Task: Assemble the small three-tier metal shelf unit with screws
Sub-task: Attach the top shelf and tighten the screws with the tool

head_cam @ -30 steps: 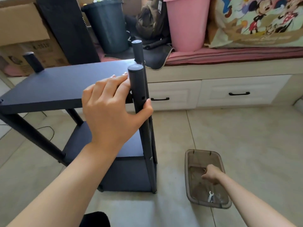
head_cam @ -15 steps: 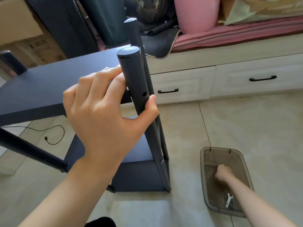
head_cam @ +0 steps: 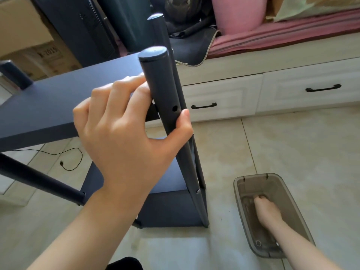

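Note:
The dark blue shelf unit stands on the tiled floor, its top shelf panel (head_cam: pixel 58 98) at the left and a lower shelf (head_cam: pixel 169 184) beneath. My left hand (head_cam: pixel 124 133) grips the near upright post (head_cam: pixel 165 90), thumb just below an empty screw hole (head_cam: pixel 174 108), fingers pressing the top panel's corner against the post. A second post (head_cam: pixel 158 28) rises behind it. My right hand (head_cam: pixel 266 209) reaches down into the translucent grey parts tray (head_cam: pixel 241 191) on the floor; its fingertips are curled at the tray bottom and what they hold is hidden.
A white drawer cabinet (head_cam: pixel 272 90) with black handles runs along the back, topped by a pink cushion (head_cam: pixel 282 38). Cardboard boxes (head_cam: pixel 25 36), a dark bin (head_cam: pixel 120 22) and a pink bucket (head_cam: pixel 237 14) stand behind the shelf. A black cable (head_cam: pixel 68 162) lies on the floor at the left.
The view has dropped closer to the shelf. My right hand has pushed deeper into the tray, now covering the small wrench seen earlier. My left hand keeps its hold on the post.

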A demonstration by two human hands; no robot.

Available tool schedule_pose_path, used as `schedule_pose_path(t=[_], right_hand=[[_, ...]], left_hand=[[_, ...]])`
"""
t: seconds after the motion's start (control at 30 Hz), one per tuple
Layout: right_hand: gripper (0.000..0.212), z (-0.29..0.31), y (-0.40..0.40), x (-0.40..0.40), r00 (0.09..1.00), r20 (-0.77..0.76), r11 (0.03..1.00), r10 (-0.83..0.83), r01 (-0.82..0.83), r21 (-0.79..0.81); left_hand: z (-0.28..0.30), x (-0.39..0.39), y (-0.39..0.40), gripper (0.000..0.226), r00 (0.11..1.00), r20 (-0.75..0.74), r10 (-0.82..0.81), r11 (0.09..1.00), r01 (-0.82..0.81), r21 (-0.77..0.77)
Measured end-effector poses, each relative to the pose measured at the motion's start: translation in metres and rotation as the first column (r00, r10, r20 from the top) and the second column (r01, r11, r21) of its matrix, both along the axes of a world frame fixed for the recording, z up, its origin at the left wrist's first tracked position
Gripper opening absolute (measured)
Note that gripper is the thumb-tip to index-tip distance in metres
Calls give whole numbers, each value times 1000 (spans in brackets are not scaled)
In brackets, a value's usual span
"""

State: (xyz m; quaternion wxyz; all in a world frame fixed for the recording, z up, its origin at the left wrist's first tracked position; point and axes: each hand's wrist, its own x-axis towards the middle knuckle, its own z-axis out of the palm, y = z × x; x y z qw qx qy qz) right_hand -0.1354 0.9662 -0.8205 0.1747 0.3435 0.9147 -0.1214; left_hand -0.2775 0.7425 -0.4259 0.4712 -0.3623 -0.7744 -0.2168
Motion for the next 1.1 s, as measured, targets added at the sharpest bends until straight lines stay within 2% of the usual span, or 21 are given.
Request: schedule_pose_path(t=[0.1, 0.23, 0.27, 0.37, 0.43, 0.57, 0.7, 0.83, 0.93, 1.1], right_hand=[[39, 4, 0, -1, 1000, -22, 1000, 11, -12, -24], [24, 28, -7, -8, 996, 5, 985, -88, 88, -148], [28, 39, -8, -11, 993, 29, 981, -112, 115, -158], [41, 75, -7, -17, 998, 47, 994, 45, -40, -100], [36, 106, -2, -26, 993, 45, 989, 108, -102, -108], [10, 183, -10, -46, 983, -52, 976, 174, -179, -127], [15, 251, -29, -51, 946, -292, 956, 144, -209, -207], [16, 321, -56, -31, 857, -513, 944, 48, -206, -257], [11, 368, -67, -12, 769, -637, 933, -49, -192, -303], [13, 430, -87, -2, 474, -803, 824, -362, -241, -513]], left_hand=[[0, 0, 1, 36, 1000, 6, -10, 1000, 10, 7], [2, 1, 3, 33, 1000, 22, -17, 1000, 16, 20], [2, 1, 3, 33, 1000, 23, -19, 1000, 18, 24], [3, 1, 2, 31, 999, 30, -34, 999, 33, 27], [5, 1, 2, 32, 998, 53, -41, 999, 40, 19], [9, 2, -6, 41, 994, 88, -57, 996, 63, -69], [12, 4, -14, 56, 982, 183, -39, 974, 78, -212], [19, 10, -23, 57, 958, 263, -112, 964, 169, -204], [20, 14, -31, 45, 936, 282, -211, 967, 242, -78], [20, 28, -43, 17, 870, 275, -410, 906, 353, 234]])
